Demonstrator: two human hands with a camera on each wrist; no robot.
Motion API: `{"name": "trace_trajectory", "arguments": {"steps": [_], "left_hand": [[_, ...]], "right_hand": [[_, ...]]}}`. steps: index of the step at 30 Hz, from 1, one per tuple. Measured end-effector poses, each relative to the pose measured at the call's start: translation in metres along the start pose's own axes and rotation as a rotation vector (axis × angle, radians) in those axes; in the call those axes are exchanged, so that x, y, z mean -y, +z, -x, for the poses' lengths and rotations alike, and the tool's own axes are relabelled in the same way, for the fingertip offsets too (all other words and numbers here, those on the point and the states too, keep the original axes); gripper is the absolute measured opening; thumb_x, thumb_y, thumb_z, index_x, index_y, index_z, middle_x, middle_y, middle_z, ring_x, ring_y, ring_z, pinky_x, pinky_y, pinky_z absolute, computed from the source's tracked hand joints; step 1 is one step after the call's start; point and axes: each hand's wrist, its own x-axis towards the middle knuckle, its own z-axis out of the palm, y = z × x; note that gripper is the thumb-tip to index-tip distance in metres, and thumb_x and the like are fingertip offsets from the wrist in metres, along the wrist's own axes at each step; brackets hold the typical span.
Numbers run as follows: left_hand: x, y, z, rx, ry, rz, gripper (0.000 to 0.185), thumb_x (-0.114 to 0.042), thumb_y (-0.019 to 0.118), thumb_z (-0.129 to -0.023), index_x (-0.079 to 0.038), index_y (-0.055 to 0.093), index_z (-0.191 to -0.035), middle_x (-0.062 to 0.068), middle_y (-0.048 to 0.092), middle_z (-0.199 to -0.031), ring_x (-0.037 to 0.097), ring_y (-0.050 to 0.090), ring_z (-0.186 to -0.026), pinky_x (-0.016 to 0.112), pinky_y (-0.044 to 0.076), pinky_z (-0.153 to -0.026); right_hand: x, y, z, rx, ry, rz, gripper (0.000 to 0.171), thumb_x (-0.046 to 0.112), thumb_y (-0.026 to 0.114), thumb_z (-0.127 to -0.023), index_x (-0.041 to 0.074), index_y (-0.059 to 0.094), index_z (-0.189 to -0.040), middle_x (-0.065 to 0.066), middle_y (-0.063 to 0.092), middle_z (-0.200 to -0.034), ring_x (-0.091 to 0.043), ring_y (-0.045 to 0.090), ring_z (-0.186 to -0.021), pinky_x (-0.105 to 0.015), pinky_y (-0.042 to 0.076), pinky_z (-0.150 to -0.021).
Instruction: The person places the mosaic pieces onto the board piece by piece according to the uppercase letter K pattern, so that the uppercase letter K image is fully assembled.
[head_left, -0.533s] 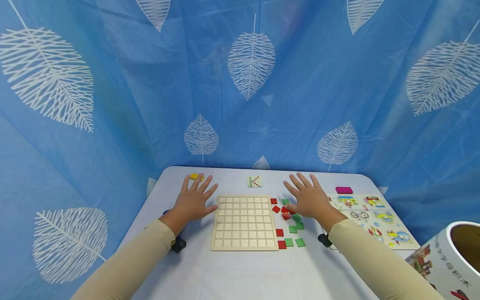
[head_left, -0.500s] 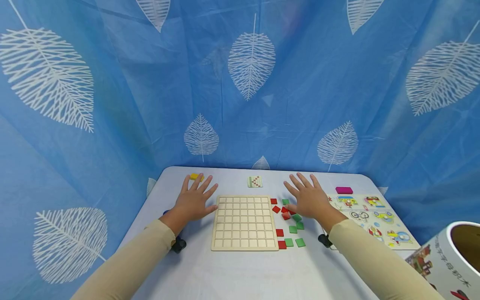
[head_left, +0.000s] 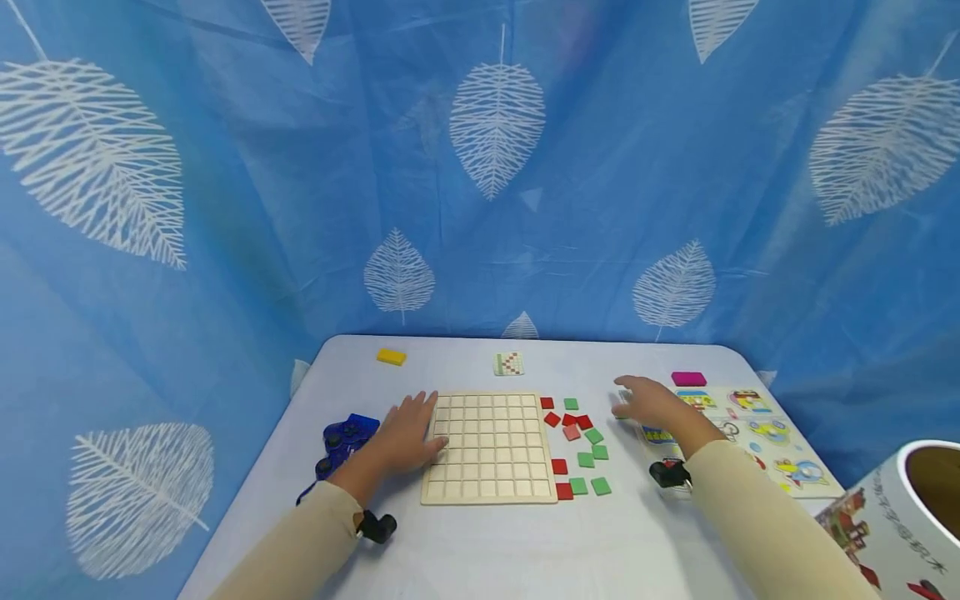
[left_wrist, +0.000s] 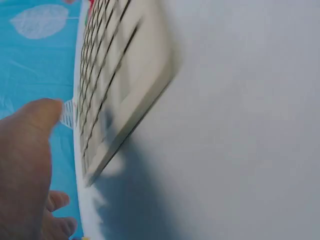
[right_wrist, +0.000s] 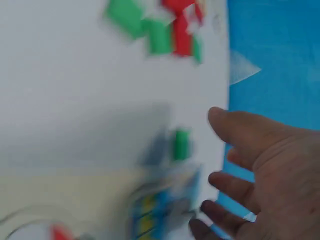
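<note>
My left hand (head_left: pixel 405 437) is at the left edge of a pale wooden grid board (head_left: pixel 491 450), thumb reaching over its edge. In the left wrist view the thumb and some fingers show beside the board (left_wrist: pixel 130 95), holding nothing. My right hand (head_left: pixel 652 404) hovers by the left side of a picture puzzle board (head_left: pixel 783 454), fingers loosely bent and apart. The right wrist view shows a single green tile (right_wrist: pixel 181 145) near its fingertips and nothing in the grasp. Between the grid board and that hand lie several red tiles (head_left: pixel 559 467) and green tiles (head_left: pixel 600 486).
A small pattern card (head_left: pixel 508 363) lies behind the grid board. At the back are a yellow block (head_left: pixel 391 357) and a magenta block (head_left: pixel 688 379). A blue game controller (head_left: pixel 351 433) sits left of my left hand. A large printed tub (head_left: pixel 885 517) stands at front right.
Both hands were spread flat over the table. My left hand has come nearer to the grid board, uncovering the yellow block and game controller. My right hand has shifted right, away from the tiles.
</note>
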Motion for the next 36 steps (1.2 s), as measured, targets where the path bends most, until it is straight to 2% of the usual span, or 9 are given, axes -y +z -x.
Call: {"name": "trace_trajectory", "arguments": {"steps": [4,7,13,17,23,26,29,32,36], "left_hand": [[-0.002,0.027,0.012,-0.013,0.006,0.172,0.083,-0.048,0.065,-0.099,-0.007,0.033,-0.164,0.021,0.030,-0.170,0.043,0.022,-0.159,0.059,0.025,-0.127],[0.002,0.036,0.017,-0.059,-0.002,0.206,0.078,-0.046,0.067,-0.097,-0.008,0.042,-0.160,0.017,0.034,-0.169,0.042,0.024,-0.159,0.061,0.028,-0.125],[0.015,0.038,0.018,-0.111,-0.004,0.221,0.078,-0.046,0.069,-0.095,-0.016,0.043,-0.161,0.005,0.033,-0.171,0.033,0.025,-0.160,0.061,0.028,-0.124],[0.018,0.037,0.019,-0.089,0.017,0.256,0.080,-0.044,0.072,-0.095,-0.016,0.040,-0.163,0.003,0.032,-0.172,0.034,0.023,-0.160,0.065,0.026,-0.124],[0.023,0.042,0.021,-0.051,-0.004,0.223,0.082,-0.051,0.069,-0.096,-0.022,0.035,-0.165,-0.004,0.026,-0.174,0.031,0.018,-0.162,0.067,0.022,-0.125],[0.024,0.042,0.020,-0.068,0.010,0.214,0.082,-0.052,0.069,-0.096,-0.021,0.036,-0.165,-0.004,0.026,-0.174,0.031,0.018,-0.162,0.066,0.021,-0.125],[0.025,0.042,0.018,-0.071,0.016,0.216,0.083,-0.051,0.070,-0.096,-0.021,0.036,-0.165,-0.004,0.026,-0.174,0.031,0.018,-0.162,0.066,0.020,-0.125],[0.024,0.042,0.017,-0.071,0.019,0.209,0.083,-0.051,0.070,-0.096,-0.020,0.035,-0.165,-0.004,0.026,-0.174,0.031,0.018,-0.162,0.066,0.020,-0.125],[0.022,0.043,0.016,-0.084,0.034,0.211,0.082,-0.051,0.070,-0.096,-0.020,0.037,-0.164,-0.003,0.028,-0.173,0.032,0.019,-0.162,0.067,0.021,-0.124]], "right_hand": [[-0.022,0.011,0.001,0.006,0.014,-0.010,0.067,0.030,0.080,-0.092,0.007,0.055,-0.150,-0.026,0.056,-0.147,-0.047,0.049,-0.133,-0.069,0.043,-0.109],[-0.026,0.019,0.001,-0.037,-0.022,-0.012,0.057,0.026,0.082,-0.091,0.010,0.064,-0.142,-0.024,0.057,-0.145,-0.045,0.048,-0.129,-0.067,0.043,-0.108],[-0.026,0.026,0.000,-0.113,-0.036,-0.036,0.040,0.019,0.077,-0.094,0.014,0.071,-0.132,-0.021,0.055,-0.147,-0.045,0.043,-0.133,-0.067,0.037,-0.113],[-0.028,0.030,0.002,-0.128,-0.033,-0.053,0.032,0.019,0.076,-0.095,0.015,0.074,-0.127,-0.020,0.056,-0.144,-0.044,0.044,-0.131,-0.066,0.039,-0.112],[-0.023,0.037,-0.004,-0.155,-0.013,-0.104,0.029,0.022,0.075,-0.095,0.013,0.074,-0.123,-0.021,0.056,-0.143,-0.044,0.044,-0.133,-0.067,0.038,-0.114],[-0.008,0.040,-0.012,-0.205,0.017,-0.194,0.034,0.024,0.074,-0.096,0.010,0.071,-0.127,-0.020,0.059,-0.143,-0.042,0.045,-0.137,-0.066,0.037,-0.117],[0.022,0.049,-0.022,-0.247,0.017,-0.299,0.039,0.026,0.072,-0.098,0.011,0.067,-0.133,-0.016,0.063,-0.140,-0.039,0.050,-0.135,-0.062,0.040,-0.117],[0.062,0.062,-0.033,-0.282,-0.046,-0.360,0.040,0.027,0.072,-0.098,0.013,0.067,-0.135,-0.012,0.067,-0.136,-0.035,0.056,-0.132,-0.058,0.046,-0.113],[0.117,0.083,-0.045,-0.308,-0.167,-0.417,0.032,0.023,0.074,-0.097,0.013,0.072,-0.128,-0.009,0.071,-0.132,-0.033,0.063,-0.129,-0.055,0.051,-0.107]]}}
